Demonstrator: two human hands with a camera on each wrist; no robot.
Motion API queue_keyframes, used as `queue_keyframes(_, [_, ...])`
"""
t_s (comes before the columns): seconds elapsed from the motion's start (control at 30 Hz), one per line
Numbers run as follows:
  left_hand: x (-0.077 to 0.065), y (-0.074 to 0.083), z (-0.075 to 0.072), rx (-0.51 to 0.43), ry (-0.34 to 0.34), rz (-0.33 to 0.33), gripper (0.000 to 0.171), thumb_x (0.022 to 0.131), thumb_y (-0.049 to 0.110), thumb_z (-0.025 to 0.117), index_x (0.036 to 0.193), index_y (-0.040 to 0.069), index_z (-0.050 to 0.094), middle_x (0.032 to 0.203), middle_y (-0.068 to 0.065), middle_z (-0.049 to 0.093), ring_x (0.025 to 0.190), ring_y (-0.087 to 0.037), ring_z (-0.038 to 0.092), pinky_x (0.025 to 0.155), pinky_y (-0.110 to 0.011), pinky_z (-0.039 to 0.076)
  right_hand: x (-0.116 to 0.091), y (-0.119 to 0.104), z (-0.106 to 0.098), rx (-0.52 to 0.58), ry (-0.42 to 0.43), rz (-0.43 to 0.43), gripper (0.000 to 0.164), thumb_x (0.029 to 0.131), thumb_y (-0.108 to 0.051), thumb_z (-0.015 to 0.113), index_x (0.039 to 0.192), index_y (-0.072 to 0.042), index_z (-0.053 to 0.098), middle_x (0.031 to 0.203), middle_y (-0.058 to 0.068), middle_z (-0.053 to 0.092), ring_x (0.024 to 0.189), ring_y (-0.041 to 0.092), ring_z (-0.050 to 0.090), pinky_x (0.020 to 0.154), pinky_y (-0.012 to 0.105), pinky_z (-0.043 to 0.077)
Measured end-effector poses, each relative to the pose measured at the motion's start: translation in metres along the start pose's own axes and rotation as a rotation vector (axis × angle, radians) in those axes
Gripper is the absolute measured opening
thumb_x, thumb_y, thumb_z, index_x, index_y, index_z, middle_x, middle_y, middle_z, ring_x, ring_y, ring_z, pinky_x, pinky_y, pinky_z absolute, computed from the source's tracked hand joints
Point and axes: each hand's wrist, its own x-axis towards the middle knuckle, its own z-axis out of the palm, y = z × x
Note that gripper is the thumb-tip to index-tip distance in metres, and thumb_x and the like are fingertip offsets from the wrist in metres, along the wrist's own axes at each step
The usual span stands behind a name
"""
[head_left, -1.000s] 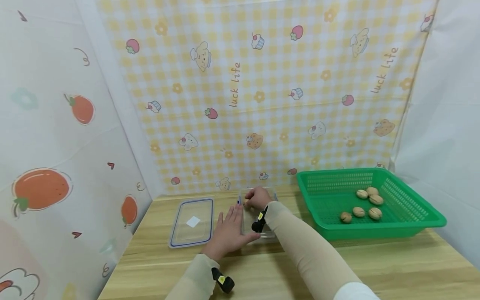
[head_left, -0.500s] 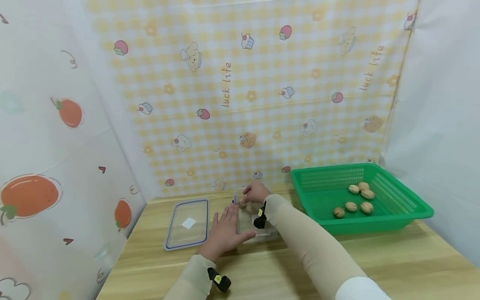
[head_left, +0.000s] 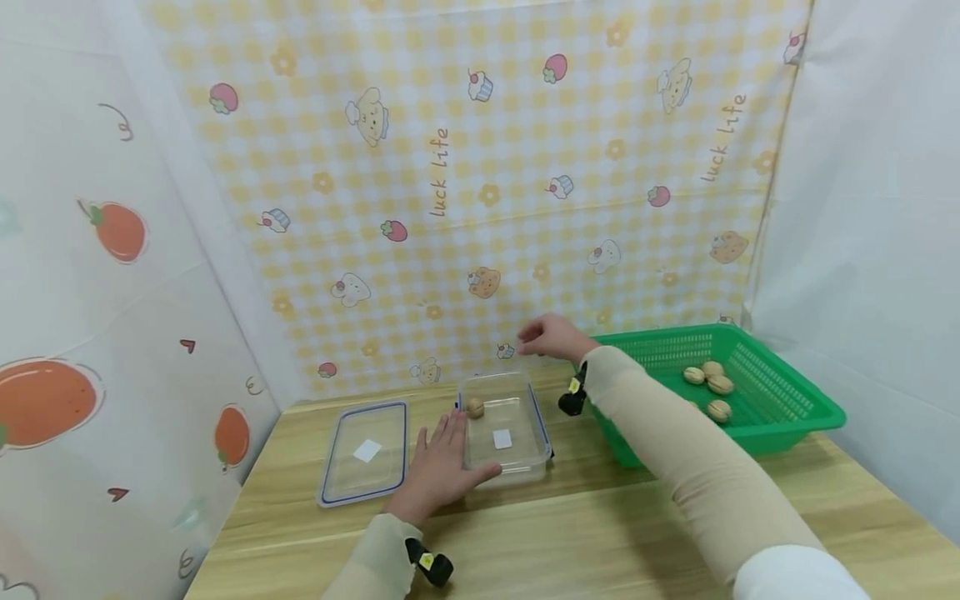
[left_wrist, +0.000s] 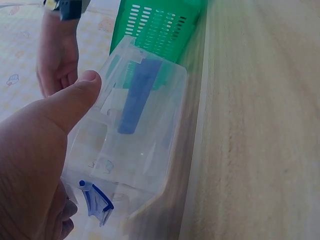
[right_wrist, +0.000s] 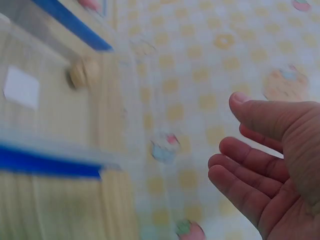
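A clear plastic container (head_left: 517,433) with blue clips stands on the table, and one walnut (head_left: 475,407) lies in its far left corner. My left hand (head_left: 442,471) rests against the container's left side and near corner, its fingers straight and thumb spread. Above and right of the container's far end, my right hand (head_left: 555,337) is in the air. The right wrist view shows that hand (right_wrist: 265,170) holding nothing, its fingers loosely bent and apart from the thumb. Several more walnuts (head_left: 720,384) lie in the green basket (head_left: 787,429), some hidden by the right forearm.
Left of the container a clear lid (head_left: 367,492) with a blue seal lies flat on the wooden table (head_left: 525,542). A checked cloth (head_left: 420,275) hangs behind the table's back edge. The green basket stands on the right.
My right hand has let go of the walnut in the container and moved up and right, out of it. The left hand stays at the container's side. The head view has shifted slightly right.
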Motion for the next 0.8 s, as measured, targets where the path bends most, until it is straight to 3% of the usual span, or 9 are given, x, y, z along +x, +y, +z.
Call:
queue_keyframes(0.23, [-0.002, -0.002, -0.005, -0.011, -0.010, -0.006, 0.113, 0.088, 0.080, 0.049, 0.160, -0.001, 0.018, 0.167, -0.017, 0.015, 0.154, -0.034, 0.014, 0.120, -0.062, 0.008, -0.010, 0.029, -0.044, 0.040, 0.062, -0.051, 0.044, 0.097, -0.022, 0.070, 0.134, 0.001, 0.063, 0.127, 0.020, 0.067, 0.112, 0.032, 0.066, 0.094, 0.045, 0.054])
queue_keyframes(0.4, [-0.002, -0.002, -0.004, -0.023, -0.014, -0.009, 0.111, 0.089, 0.077, 0.051, 0.161, -0.001, 0.016, 0.167, -0.016, 0.014, 0.154, -0.034, 0.013, 0.121, -0.062, 0.007, -0.020, 0.062, -0.071, 0.044, 0.116, -0.022, 0.052, 0.099, -0.034, 0.067, 0.139, -0.002, 0.058, 0.133, 0.021, 0.062, 0.121, 0.036, 0.059, 0.099, 0.051, 0.050])
queue_keyframes(0.8, [-0.001, 0.001, -0.005, -0.025, -0.032, -0.008, 0.114, 0.087, 0.080, 0.050, 0.161, -0.001, 0.015, 0.168, -0.016, 0.012, 0.155, -0.033, 0.011, 0.121, -0.061, 0.007, -0.060, 0.150, -0.133, 0.009, 0.259, 0.082, 0.071, 0.100, -0.050, 0.059, 0.147, 0.002, 0.047, 0.139, 0.031, 0.053, 0.128, 0.046, 0.049, 0.100, 0.060, 0.044])
